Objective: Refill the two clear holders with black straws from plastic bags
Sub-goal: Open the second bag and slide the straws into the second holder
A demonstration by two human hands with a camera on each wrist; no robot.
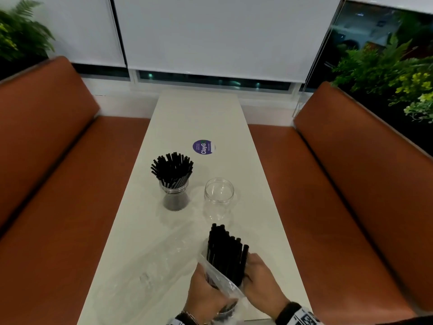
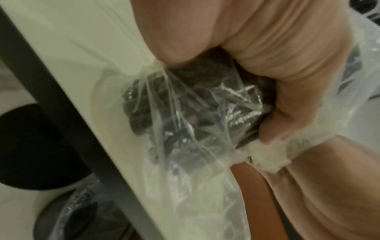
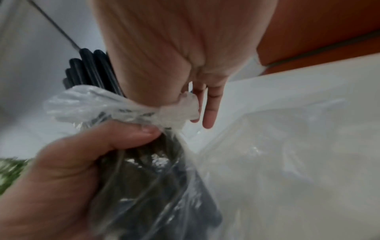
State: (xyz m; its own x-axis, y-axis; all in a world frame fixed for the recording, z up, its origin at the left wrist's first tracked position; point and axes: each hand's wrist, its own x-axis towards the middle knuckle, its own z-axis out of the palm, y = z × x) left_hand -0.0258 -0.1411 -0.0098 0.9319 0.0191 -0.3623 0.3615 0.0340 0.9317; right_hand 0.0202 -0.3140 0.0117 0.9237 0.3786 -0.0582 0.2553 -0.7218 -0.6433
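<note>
On the left side of the white bench (image 1: pixel 178 118) stands a clear holder (image 1: pixel 174 195) full of black straws that fan out at the top. Just to its right stands a second clear holder (image 1: pixel 219 198) with nothing in it. The two do not touch. A round purple sticker (image 1: pixel 203 147) lies on the bench behind them. An empty plastic bag (image 1: pixel 164 261) lies flat on the bench in front of the full holder.

Near the front edge, both hands hold one plastic bag (image 1: pixel 222 281) with a bunch of black straws (image 1: pixel 226 249) in it. The left hand (image 1: pixel 206 299) has its grip curled tight round the bottom of the bag and the straw ends inside. The straws stick up out of the bag, just in front of the empty holder. The right hand (image 1: pixel 262 280) is on the right side of the bunch, and its grip pinches the bag's rolled top edge against the straws, with some fingers (image 3: pixel 209 113) straight.

Brown seats (image 1: pixel 58 172) run along both sides of the bench.
</note>
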